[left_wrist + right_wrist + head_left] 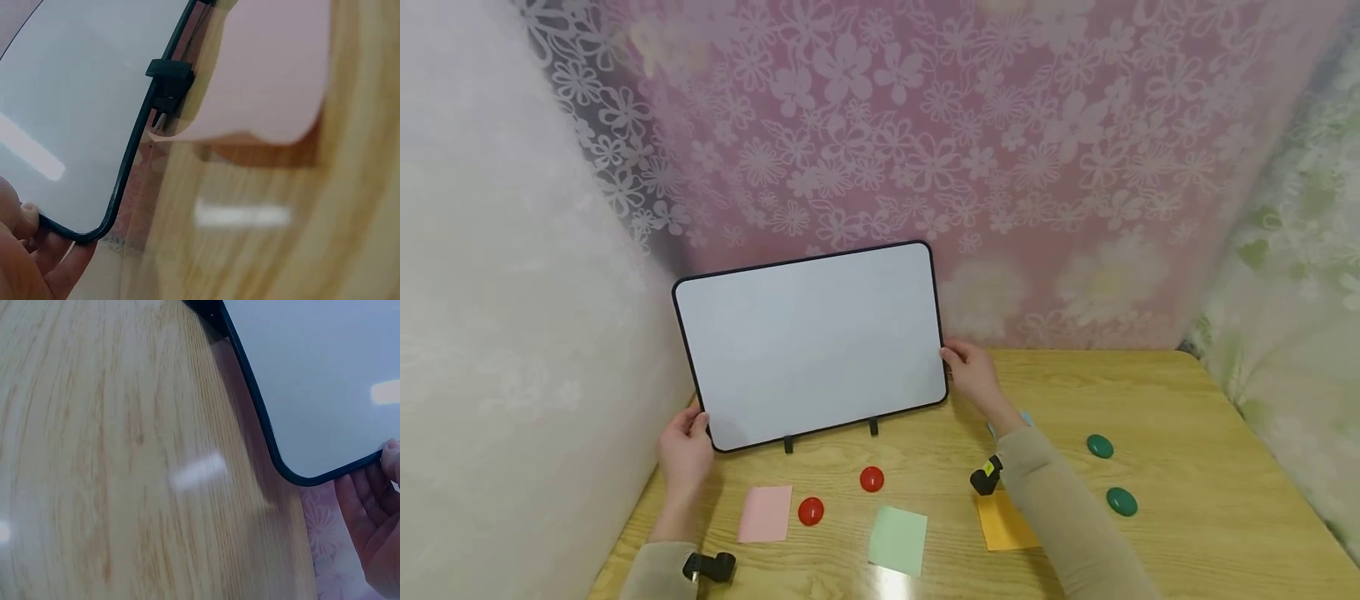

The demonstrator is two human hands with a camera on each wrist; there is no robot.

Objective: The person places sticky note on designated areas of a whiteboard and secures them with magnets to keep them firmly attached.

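Observation:
A whiteboard (pixel 812 346) with a thin black frame stands tilted back near the far side of the table, its right end higher in the head view. Two black feet (pixel 788 444) show under its lower edge. My left hand (pixel 687 450) grips the lower left side of the frame, thumb in front and fingers behind, as the left wrist view also shows. On the opposite side, my right hand (pixel 973 375) pinches the frame's right edge above the lower corner. In the left wrist view a black foot clip (pixel 169 78) sits on the board's lower edge.
On the wooden table (pixel 1210 433) lie a pink sticky note (pixel 765 514), a green one (pixel 898 540), an orange one (pixel 1006 523) and a partly hidden blue one (pixel 1027 419). Red magnets (pixel 811 511) and green magnets (pixel 1122 501) lie about. Curtained walls (pixel 925 167) stand behind.

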